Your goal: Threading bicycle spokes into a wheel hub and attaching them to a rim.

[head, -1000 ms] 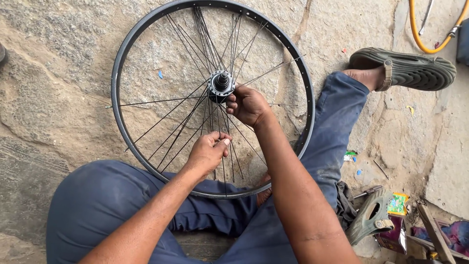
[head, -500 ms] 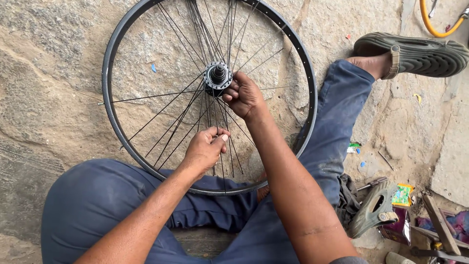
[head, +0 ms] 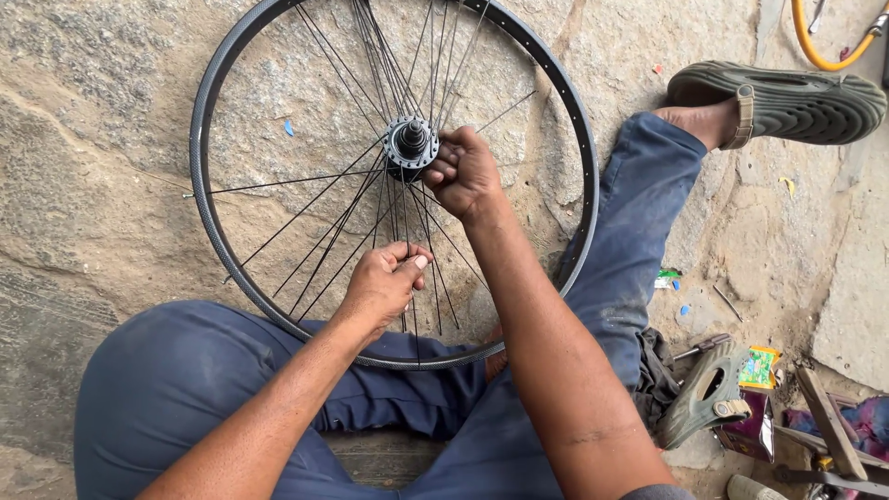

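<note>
Closer now, both hands pinch spokes (head: 324, 236): right hand (head: 463, 171) hides hub (head: 407, 146) side, left hand (head: 384, 282) lower.

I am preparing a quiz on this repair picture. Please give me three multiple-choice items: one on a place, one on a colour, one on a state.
1. Where is the right hand?
A. at the wheel hub
B. on the sandal
C. on the yellow hose

2. What colour is the wheel rim?
A. red
B. black
C. white

3. In what state is the left hand?
A. flat on the ground
B. open in the air
C. pinched on spokes

Answers:
1 A: its fingers sit against the hub at the wheel's centre.
2 B: the whole hoop shows black on the stone floor.
3 C: thumb and fingers close on thin spokes near the lower rim.
</note>
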